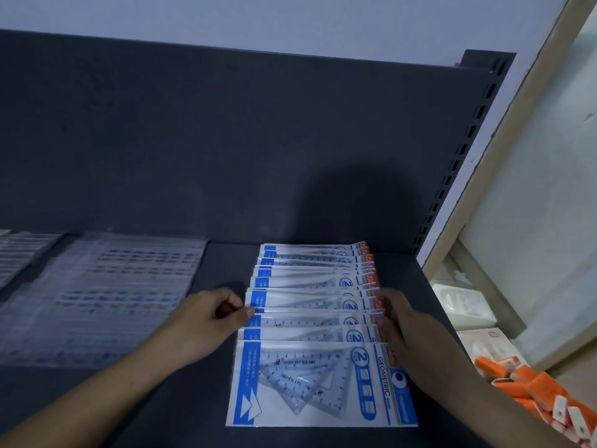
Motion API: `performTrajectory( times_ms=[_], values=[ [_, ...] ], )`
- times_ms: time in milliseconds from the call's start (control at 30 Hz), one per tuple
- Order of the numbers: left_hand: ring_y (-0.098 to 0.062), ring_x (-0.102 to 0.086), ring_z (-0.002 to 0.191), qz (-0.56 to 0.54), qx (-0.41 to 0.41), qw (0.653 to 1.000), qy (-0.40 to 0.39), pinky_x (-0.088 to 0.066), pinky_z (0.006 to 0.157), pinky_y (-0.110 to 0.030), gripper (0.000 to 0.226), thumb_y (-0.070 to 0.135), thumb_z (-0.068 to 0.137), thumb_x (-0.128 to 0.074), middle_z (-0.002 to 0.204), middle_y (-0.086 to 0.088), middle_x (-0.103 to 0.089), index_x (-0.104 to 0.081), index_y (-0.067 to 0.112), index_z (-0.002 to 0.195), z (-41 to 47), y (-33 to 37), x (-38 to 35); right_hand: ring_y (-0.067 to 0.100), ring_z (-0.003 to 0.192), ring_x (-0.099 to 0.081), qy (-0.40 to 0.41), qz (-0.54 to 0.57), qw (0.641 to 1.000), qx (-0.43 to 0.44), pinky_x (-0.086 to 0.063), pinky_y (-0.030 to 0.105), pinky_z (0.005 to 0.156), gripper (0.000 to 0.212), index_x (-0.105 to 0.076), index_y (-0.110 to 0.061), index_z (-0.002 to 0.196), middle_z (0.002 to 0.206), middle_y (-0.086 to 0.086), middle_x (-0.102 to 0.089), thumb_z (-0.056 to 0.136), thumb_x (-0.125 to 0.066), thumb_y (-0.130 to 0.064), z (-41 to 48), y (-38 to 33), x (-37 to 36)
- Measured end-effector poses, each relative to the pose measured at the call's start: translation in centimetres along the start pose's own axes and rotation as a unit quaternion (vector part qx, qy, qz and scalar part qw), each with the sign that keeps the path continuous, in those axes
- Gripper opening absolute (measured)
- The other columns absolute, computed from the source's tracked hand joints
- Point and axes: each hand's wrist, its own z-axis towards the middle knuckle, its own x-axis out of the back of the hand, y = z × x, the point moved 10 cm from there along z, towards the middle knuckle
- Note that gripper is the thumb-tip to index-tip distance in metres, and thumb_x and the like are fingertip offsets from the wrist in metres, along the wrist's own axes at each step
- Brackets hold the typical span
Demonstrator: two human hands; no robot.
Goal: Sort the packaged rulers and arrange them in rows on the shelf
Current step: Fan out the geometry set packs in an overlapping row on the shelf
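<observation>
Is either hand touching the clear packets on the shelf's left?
No, both the left hand and right hand are at the blue-and-white packets, apart from the clear packets.

Bare at left grip and right grip alike. Bare too along left forearm and right forearm, as far as shown. Slim at the wrists, slender in the fingers. Short-nailed on the left thumb. Dimly lit, shaded along the undersides.
</observation>
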Motion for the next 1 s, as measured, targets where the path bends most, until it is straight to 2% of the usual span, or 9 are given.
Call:
performTrajectory(
  times_ms=[167, 267, 367, 467, 567, 667, 767, 867, 1000],
  values=[
    [-0.014, -0.064, 0.084, -0.069, 0.017, 0.997, -0.006, -0.050, 0.083, -0.033, 0.008, 0.027, 0.087, -0.064, 0.087, 0.003, -0.070, -0.064, 0.024, 0.094, 0.7, -0.5, -0.3, 0.001, 0.084, -0.059, -0.007, -0.022, 1.000, 0.016, -0.046, 0.014, 0.076, 0.031, -0.030, -0.030, 0.128, 0.102, -0.014, -0.059, 0.098, -0.030, -0.039, 0.3, -0.4, 0.0],
    [-0.014, -0.061, 0.071, -0.083, 0.024, 0.996, 0.010, -0.048, 0.075, -0.033, 0.010, 0.028, 0.088, -0.062, 0.084, -0.003, -0.069, -0.055, 0.027, 0.095, 1.2, -0.5, -0.2, 0.001, 0.092, -0.054, 0.006, -0.052, 0.998, 0.027, -0.040, 0.013, 0.082, 0.033, -0.032, -0.029, 0.129, 0.117, -0.011, -0.057, 0.098, -0.031, -0.040, 0.7, -0.5, 0.5],
    [-0.019, -0.062, 0.068, -0.109, 0.035, 0.993, 0.010, -0.050, 0.071, -0.036, 0.014, 0.031, 0.090, -0.060, 0.083, -0.010, -0.071, -0.062, 0.018, 0.094, 2.0, -0.4, -0.2, 0.002, 0.099, -0.056, 0.009, -0.047, 0.998, 0.038, -0.035, 0.010, 0.081, 0.034, -0.034, -0.028, 0.129, 0.120, -0.011, -0.056, 0.097, -0.033, -0.040, 1.2, -0.7, 0.6],
    [-0.004, -0.056, 0.056, -0.139, 0.036, 0.989, 0.026, -0.044, 0.058, -0.021, 0.008, 0.019, 0.090, -0.061, 0.071, -0.003, -0.067, -0.061, 0.011, 0.092, 2.7, -0.2, -0.2, 0.004, 0.103, -0.057, -0.001, -0.048, 0.998, 0.042, -0.039, 0.014, 0.085, 0.036, -0.034, -0.027, 0.131, 0.122, -0.007, -0.056, 0.097, -0.036, -0.038, 1.4, -1.0, 0.1],
    [0.001, -0.052, 0.047, -0.175, 0.047, 0.983, 0.028, -0.041, 0.054, -0.018, 0.010, 0.005, 0.086, -0.064, 0.060, 0.002, -0.060, -0.058, 0.012, 0.091, 3.1, -0.3, -0.2, 0.004, 0.102, -0.056, 0.015, -0.048, 0.998, 0.026, -0.039, 0.015, 0.084, 0.032, -0.038, -0.027, 0.128, 0.119, -0.009, -0.057, 0.098, -0.034, -0.036, 1.7, -0.4, 0.3],
    [-0.008, -0.054, 0.057, -0.202, 0.062, 0.977, 0.027, -0.041, 0.059, -0.021, 0.019, 0.000, 0.083, -0.066, 0.065, -0.002, -0.060, -0.057, 0.013, 0.094, 3.1, -0.8, -0.2, 0.000, 0.097, -0.055, 0.042, -0.021, 0.999, 0.011, -0.037, 0.011, 0.079, 0.028, -0.043, -0.028, 0.123, 0.115, -0.012, -0.058, 0.097, -0.036, -0.036, 2.2, 0.4, 0.8],
    [-0.011, -0.054, 0.062, -0.214, 0.065, 0.974, 0.022, -0.041, 0.060, -0.022, 0.022, -0.002, 0.082, -0.067, 0.069, -0.004, -0.061, -0.056, 0.013, 0.094, 3.1, -0.9, -0.1, -0.008, 0.072, -0.057, 0.026, 0.059, 0.998, -0.006, -0.040, 0.006, 0.061, 0.017, -0.043, -0.028, 0.114, 0.096, -0.013, -0.061, 0.097, -0.042, -0.028, 2.8, 0.5, 0.7],
    [-0.013, -0.057, 0.066, -0.222, 0.068, 0.973, 0.012, -0.044, 0.062, -0.020, 0.024, -0.004, 0.080, -0.067, 0.072, -0.006, -0.062, -0.057, 0.012, 0.094, 3.1, -0.7, -0.2, -0.016, 0.062, -0.055, 0.024, 0.153, 0.987, -0.032, -0.040, 0.004, 0.056, 0.018, -0.045, -0.025, 0.107, 0.075, -0.011, -0.055, 0.095, -0.048, -0.012, 3.6, 0.9, 0.7],
    [-0.012, -0.058, 0.069, -0.221, 0.075, 0.972, -0.010, -0.045, 0.063, -0.020, 0.022, -0.004, 0.081, -0.067, 0.078, -0.007, -0.064, -0.060, 0.012, 0.094, 3.1, -0.7, -0.4, 0.001, 0.064, -0.058, 0.015, 0.200, 0.978, -0.063, -0.042, 0.006, 0.056, 0.028, -0.048, -0.021, 0.112, 0.074, 0.001, -0.057, 0.090, -0.055, -0.005, 4.2, 1.9, 0.2]
  ],
)
